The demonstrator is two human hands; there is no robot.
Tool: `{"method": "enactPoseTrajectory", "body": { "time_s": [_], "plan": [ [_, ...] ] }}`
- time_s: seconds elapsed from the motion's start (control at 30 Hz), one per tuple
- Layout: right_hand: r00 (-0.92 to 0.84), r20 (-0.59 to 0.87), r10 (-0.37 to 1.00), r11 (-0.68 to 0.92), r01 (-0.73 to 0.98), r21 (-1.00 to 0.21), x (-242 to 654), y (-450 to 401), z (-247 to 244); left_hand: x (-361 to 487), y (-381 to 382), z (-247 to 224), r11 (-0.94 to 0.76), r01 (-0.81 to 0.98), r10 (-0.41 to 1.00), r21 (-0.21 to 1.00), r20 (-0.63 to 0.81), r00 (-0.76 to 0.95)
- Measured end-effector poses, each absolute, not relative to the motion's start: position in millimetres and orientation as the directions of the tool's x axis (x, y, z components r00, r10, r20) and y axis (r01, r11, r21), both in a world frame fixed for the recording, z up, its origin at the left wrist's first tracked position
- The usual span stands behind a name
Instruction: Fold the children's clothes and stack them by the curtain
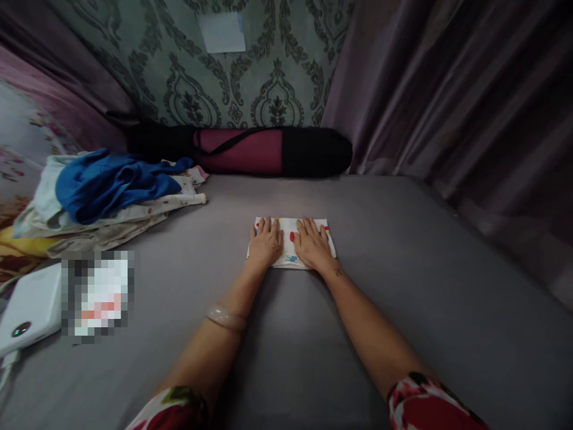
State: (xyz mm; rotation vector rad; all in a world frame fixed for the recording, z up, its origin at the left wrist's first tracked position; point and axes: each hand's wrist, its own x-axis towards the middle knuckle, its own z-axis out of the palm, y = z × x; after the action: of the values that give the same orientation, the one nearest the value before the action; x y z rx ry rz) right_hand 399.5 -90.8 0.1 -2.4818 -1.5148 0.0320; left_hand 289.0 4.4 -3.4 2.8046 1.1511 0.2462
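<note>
It is dim — the right curtain (483,89) gets almost black. Chunky squares (101,292) blur one spot at left.

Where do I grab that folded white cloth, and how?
Probably the middle of its near edge, from the person's side, thumb on top, fingers under: the folded white cloth lies flat, and that edge shows between the left hand and right hand on top.

A black-and-maroon bag (250,159) lies against the patterned wall (277,89), near purple curtains (403,89); a white power bank (38,298) (cable (6,377) attached) rests at left.
</note>
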Motion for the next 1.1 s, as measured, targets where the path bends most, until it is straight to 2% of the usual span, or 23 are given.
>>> {"method": "enactPoseTrajectory", "body": {
  "time_s": [0.13,0.23,0.4,0.57,0.77,0.93,1.1],
  "plan": [
    [0.463,0.091,0.882,-0.436,0.873,-0.219,401.5,-92.4,3.8,286.6,2.5,1.2,-0.706,0.69,0.709,0.161,0.148,0.69],
    [0.499,0.148,0.854,-0.466,0.859,-0.21,405.3,-94.8,4.4,284.2,3.6,3.1,-0.691,0.704,0.722,0.165,0.203,0.661],
    [0.553,0.106,0.826,-0.525,0.825,-0.209,410.0,-94.9,-2.4,284.6,8.6,-1.2,-0.673,0.714,0.738,0.192,0.1,0.668],
    [0.552,0.08,0.83,-0.526,0.822,-0.218,412.5,-92.7,-3.3,285.2,10.3,-0.9,-0.668,0.715,0.74,0.206,0.075,0.669],
    [0.607,0.052,0.793,-0.581,0.78,-0.231,423.3,-100.5,2.9,276.6,16.4,3.0,-0.644,0.736,0.765,0.209,0.169,0.621],
    [0.613,0.012,0.79,-0.594,0.769,-0.236,427.4,-104.0,-1.0,275.3,25.1,-4.1,-0.62,0.751,0.774,0.227,0.02,0.633],
    [0.623,0.0,0.782,-0.608,0.763,-0.219,428.7,-101.2,-4.8,276.8,25.0,-5.5,-0.618,0.756,0.776,0.218,0.013,0.631]
  ]
}}
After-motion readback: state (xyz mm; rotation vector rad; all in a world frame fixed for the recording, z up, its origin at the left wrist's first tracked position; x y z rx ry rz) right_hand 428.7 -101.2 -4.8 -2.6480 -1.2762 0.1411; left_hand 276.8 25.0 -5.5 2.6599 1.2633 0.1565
